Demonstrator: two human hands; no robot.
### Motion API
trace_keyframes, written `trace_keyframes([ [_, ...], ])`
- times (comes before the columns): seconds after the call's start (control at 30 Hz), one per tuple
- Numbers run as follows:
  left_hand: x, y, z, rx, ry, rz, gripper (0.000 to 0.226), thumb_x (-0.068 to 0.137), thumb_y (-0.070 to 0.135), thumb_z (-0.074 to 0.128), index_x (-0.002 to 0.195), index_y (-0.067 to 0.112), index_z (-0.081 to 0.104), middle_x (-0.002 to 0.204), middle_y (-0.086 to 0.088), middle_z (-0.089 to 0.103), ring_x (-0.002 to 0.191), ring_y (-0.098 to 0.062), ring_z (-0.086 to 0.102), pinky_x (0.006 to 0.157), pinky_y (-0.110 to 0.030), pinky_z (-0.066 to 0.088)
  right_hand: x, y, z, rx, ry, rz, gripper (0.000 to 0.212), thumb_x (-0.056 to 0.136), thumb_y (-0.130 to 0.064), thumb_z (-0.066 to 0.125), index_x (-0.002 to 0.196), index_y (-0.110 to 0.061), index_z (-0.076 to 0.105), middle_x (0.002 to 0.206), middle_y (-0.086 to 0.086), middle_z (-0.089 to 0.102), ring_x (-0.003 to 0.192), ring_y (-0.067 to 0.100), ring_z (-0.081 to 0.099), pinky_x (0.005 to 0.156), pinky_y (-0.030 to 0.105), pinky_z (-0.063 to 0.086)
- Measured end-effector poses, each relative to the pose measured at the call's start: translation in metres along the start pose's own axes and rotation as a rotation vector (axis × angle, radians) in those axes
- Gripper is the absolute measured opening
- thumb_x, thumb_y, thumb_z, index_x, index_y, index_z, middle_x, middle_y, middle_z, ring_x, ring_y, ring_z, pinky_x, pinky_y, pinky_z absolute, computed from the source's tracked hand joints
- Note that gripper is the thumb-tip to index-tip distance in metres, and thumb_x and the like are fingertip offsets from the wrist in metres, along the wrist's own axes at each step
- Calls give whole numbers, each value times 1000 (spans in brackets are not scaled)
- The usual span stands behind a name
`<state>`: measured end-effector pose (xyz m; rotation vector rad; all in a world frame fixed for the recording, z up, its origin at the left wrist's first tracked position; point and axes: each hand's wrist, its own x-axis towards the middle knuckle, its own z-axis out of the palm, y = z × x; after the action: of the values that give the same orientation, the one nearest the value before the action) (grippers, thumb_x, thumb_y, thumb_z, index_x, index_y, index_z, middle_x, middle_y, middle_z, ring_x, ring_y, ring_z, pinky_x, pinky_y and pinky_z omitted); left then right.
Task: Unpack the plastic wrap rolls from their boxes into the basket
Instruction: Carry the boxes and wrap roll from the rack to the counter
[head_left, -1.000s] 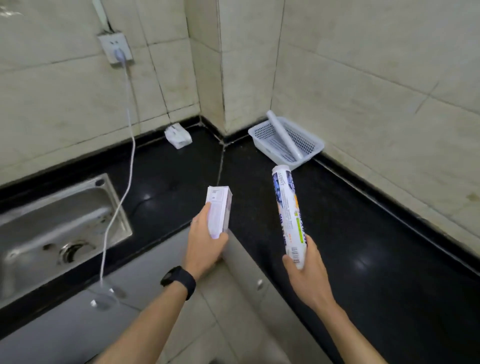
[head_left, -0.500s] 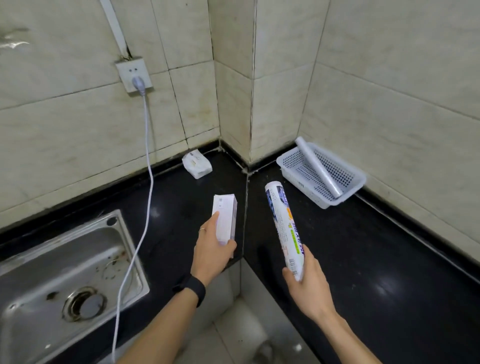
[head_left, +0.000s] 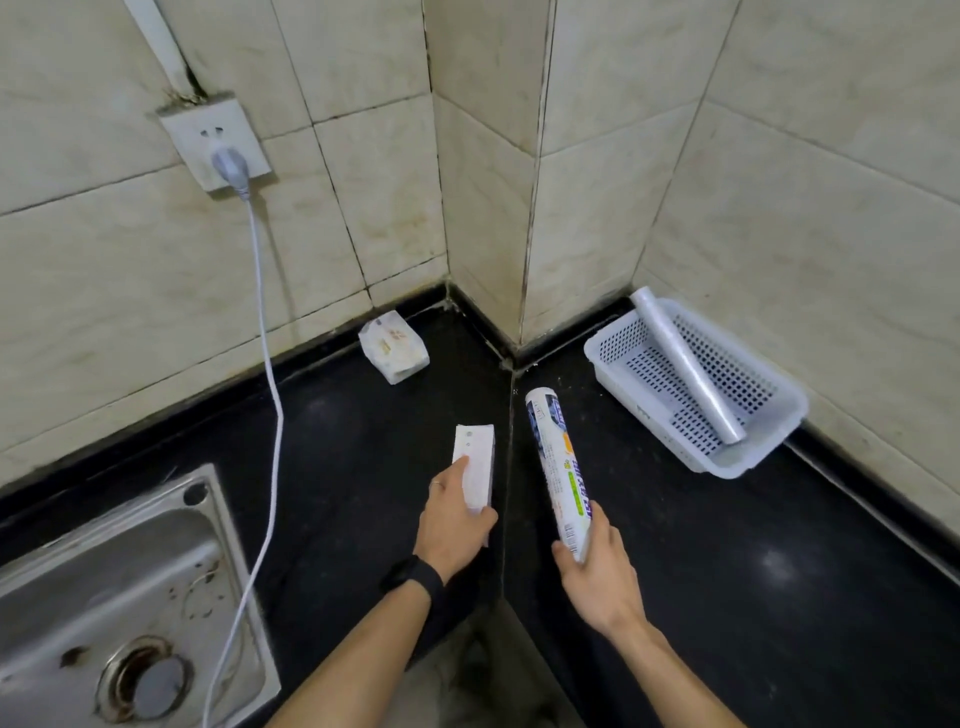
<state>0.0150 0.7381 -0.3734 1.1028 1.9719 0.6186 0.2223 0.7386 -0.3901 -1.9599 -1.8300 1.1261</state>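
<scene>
A white box is gripped in the left hand left of the basket. The printed roll is clasped at its near end by the right hand, its long axis pointing away; the basket, already holding one roll, lies beyond and right, nearer this hand.

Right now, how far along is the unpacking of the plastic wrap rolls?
One bare roll already lies in the white basket. In hand: the right hand holds a labelled roll, the left hand a white box. Left to do: that roll still has to go into the basket. No other boxes show.
</scene>
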Motion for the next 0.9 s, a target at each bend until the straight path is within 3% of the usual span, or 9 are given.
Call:
trace_keyframes([
  [0.27, 113, 17, 12, 46, -79, 5, 81, 87, 24, 61, 155, 26, 17, 157, -6, 22, 126, -29, 50, 100, -26, 37, 77, -17, 29, -36, 33, 170, 80, 98, -44, 53, 158, -20, 6, 145, 6, 38, 114, 31, 60, 89, 45, 54],
  [0.4, 155, 31, 20, 59, -87, 66, 81, 90, 22, 62, 156, 25, 15, 157, -11, 21, 124, -33, 53, 104, -42, 46, 113, -26, 38, -39, 60, 190, 79, 98, -41, 54, 157, -18, 8, 141, 6, 40, 109, 29, 61, 82, 41, 53],
  [0.6, 184, 32, 26, 139, -90, 137, 77, 95, 27, 60, 157, 23, 15, 161, -13, 12, 138, -31, 38, 113, -38, 35, 139, -31, 53, -188, 132, 153, 77, 95, -35, 58, 155, -6, 21, 133, 14, 50, 114, 28, 44, 97, 40, 42],
  [0.77, 186, 25, 30, 192, -128, 152, 77, 97, 34, 56, 158, 24, 9, 162, -11, 6, 142, -29, 32, 116, -38, 31, 136, -31, 60, -266, 181, 195, 80, 88, -42, 61, 154, -16, 24, 145, 12, 34, 119, 32, 42, 94, 46, 49],
  [0.9, 188, 28, 30, 271, -174, 151, 79, 98, 38, 53, 158, 22, 5, 161, -13, 3, 140, -29, 34, 113, -34, 32, 142, -30, 59, -299, 162, 243, 82, 87, -49, 56, 155, -18, 22, 139, 7, 43, 119, 30, 41, 96, 42, 46],
])
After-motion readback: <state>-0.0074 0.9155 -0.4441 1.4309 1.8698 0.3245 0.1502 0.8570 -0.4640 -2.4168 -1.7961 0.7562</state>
